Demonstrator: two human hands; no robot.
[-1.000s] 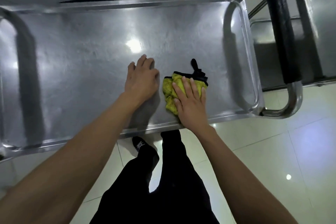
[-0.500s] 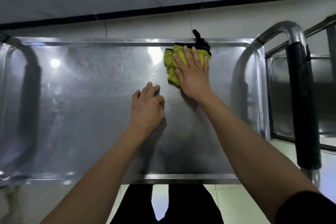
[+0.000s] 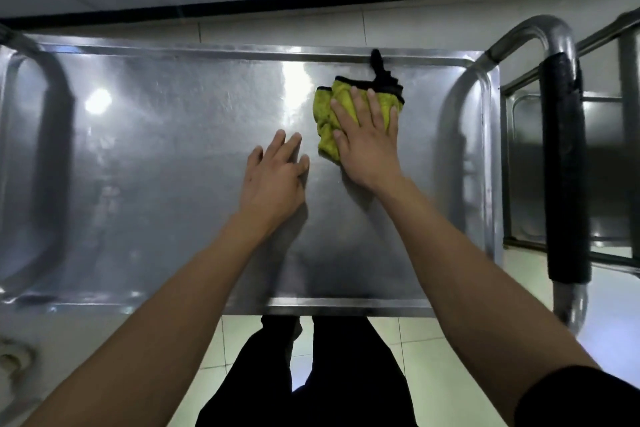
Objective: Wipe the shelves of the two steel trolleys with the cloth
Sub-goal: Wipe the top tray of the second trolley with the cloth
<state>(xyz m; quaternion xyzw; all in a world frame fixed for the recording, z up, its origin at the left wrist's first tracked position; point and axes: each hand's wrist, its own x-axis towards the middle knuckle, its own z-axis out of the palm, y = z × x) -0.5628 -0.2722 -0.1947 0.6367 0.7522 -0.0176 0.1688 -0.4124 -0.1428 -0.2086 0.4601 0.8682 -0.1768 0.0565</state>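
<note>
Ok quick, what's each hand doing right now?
Left hand: open, holding nothing, fingers spread on the trolley shelf.
Right hand: open, fingers straight, pressing the yellow cloth flat on the shelf.

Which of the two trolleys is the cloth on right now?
The near trolley, whose top shelf fills the view. The right hand presses the yellow cloth flat near its far rim. The second trolley at far right is untouched.

Two steel trolleys are seen: the near trolley (image 3: 173, 184) and, just right of it, a second trolley (image 3: 609, 166). One yellow cloth (image 3: 325, 114) is counted, two hands, and one black-wrapped handle (image 3: 564, 166).
</note>
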